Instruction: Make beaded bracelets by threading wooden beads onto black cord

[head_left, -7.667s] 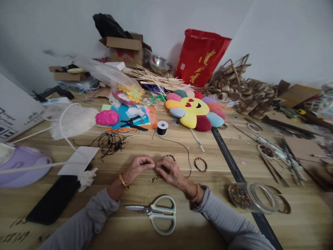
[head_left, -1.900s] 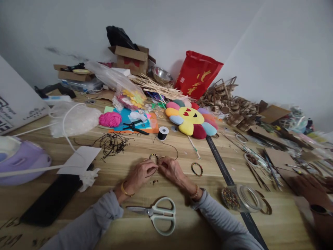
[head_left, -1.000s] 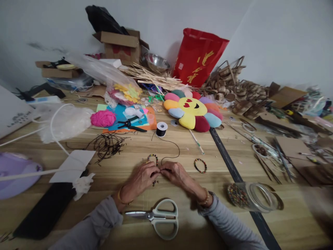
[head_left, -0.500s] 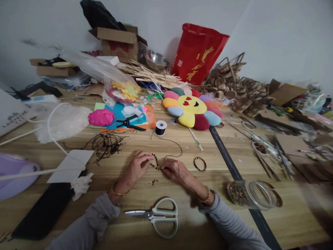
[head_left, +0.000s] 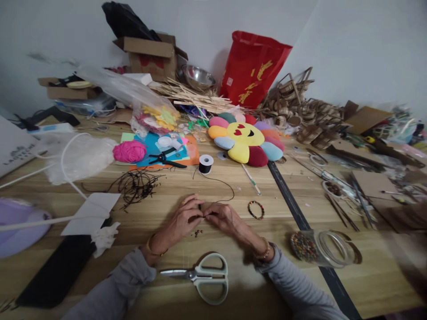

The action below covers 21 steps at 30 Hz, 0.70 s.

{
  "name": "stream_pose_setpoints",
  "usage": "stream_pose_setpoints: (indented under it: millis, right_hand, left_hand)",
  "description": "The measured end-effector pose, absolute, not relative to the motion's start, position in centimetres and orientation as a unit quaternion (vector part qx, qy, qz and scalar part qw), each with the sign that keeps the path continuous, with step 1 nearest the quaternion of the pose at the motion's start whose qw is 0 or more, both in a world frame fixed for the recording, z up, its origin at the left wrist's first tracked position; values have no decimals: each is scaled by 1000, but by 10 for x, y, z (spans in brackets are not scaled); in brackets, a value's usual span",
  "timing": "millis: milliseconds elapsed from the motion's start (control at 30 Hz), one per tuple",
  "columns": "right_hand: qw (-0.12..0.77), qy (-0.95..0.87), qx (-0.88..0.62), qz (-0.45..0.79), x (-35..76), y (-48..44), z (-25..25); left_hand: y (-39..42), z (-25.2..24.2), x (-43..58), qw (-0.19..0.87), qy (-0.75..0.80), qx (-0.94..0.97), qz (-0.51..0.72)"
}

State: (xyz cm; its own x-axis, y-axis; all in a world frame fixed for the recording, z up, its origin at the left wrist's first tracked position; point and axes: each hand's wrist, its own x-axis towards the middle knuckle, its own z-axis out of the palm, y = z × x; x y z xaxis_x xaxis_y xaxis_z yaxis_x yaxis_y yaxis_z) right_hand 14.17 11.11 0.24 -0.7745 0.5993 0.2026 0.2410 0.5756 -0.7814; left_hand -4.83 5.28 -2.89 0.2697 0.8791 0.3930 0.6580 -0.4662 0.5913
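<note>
So both hands are parked mid-way down the wooden table, fingertips touching each other. Left hand is curled into a tight pinch and so is the right hand. The right one seems to nip the end of the black cord looping back to its spool, though it's too small to be sure. Loose beads lie just below the fingers, the scissors nearer the body, and a bead bracelet just to the right.

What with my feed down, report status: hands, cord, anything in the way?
Left hand and right hand fingertip to fingertip, pinching black cord from the spool. Loose beads just beneath. Scissors by the wrists, nothing blocking.
</note>
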Motion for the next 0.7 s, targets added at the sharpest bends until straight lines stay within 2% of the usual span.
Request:
stream_pose_setpoints:
  millis: [167,300,533,700]
  right_hand:
    - [219,-827,-288,431,140,110,9]
    - [207,-805,-322,453,142,112,15]
    - [234,-740,-366,514,153,132,5]
    - [254,-723,-398,505,159,147,-2]
  left_hand:
    - [53,-26,-50,219,478,761,380]
    - [50,-16,-50,290,525,697,392]
    - [50,6,-56,447,542,562,436]
    - [54,3,-65,493,535,484,486]
